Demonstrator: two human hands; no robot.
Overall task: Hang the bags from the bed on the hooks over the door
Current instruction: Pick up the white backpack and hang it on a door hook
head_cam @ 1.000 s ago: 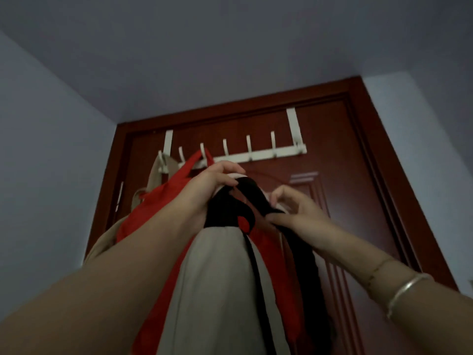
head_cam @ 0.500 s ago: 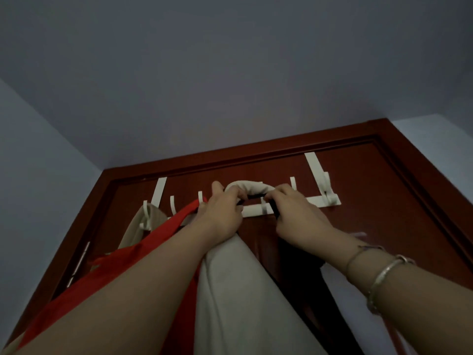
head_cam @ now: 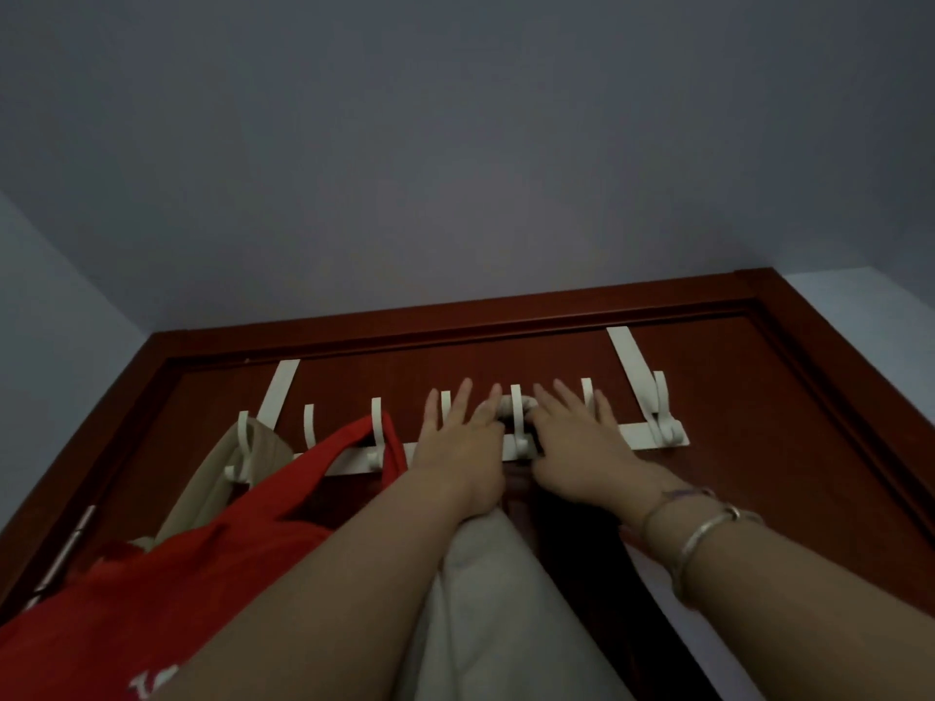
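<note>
Fingers [head_cam: 458,397] of your left hand [head_cam: 463,447] are spread wide and flat, holding nothing; your right hand [head_cam: 577,442] is the same, fingers splayed against the dark red wooden door [head_cam: 733,447]. Between the two hands, the rolled cream fabric handle [head_cam: 511,404] of the beige canvas bag [head_cam: 501,599] sits looped over one hook of the white metal over-door hook rack [head_cam: 652,440], roughly the fifth hook from the left. Bag body hangs straight down below your wrists. Two hooks left of it, the red fabric tote bag [head_cam: 202,548] hangs by its strap, and a tan cloth bag [head_cam: 227,478] hangs on the leftmost hook.

Step in hand, as judged: letting go of the beige bag right after seating its handle. Can't tell if a dark strap behind it is also on the hook. Next move calls for pulling both hands back gently, checking the handle sits deep on the hook, then going to the bed for any bag left; free hooks show at right.
</note>
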